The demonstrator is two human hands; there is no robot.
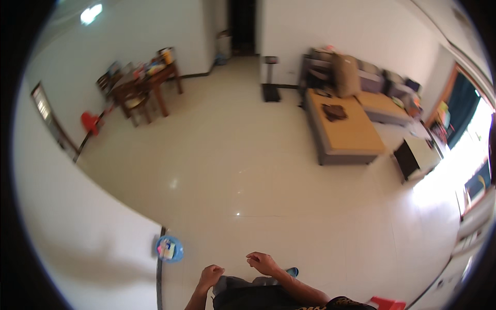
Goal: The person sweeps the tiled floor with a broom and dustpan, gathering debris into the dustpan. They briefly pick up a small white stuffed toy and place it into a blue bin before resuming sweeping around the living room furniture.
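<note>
My left hand (211,275) hangs in front of my body at the bottom of the view, its fingers curled in and nothing showing in them. A little higher and to the right, my right hand (263,262) is also loosely closed, with no object visible in it. The two hands are apart, above my grey trousers (235,282). Neither touches any object. Nearest to the left hand is a blue bin (177,250) with litter in it, standing against the wall corner. A blue slipper (293,272) shows just beyond my right forearm.
A wooden dining table (159,78) with clutter stands far left, near a red object (90,123). An L-shaped sofa (351,132) with tan cushions fills the right, beside a low table (421,155). A scale (270,93) stands by the far wall. Something red (386,304) lies lower right.
</note>
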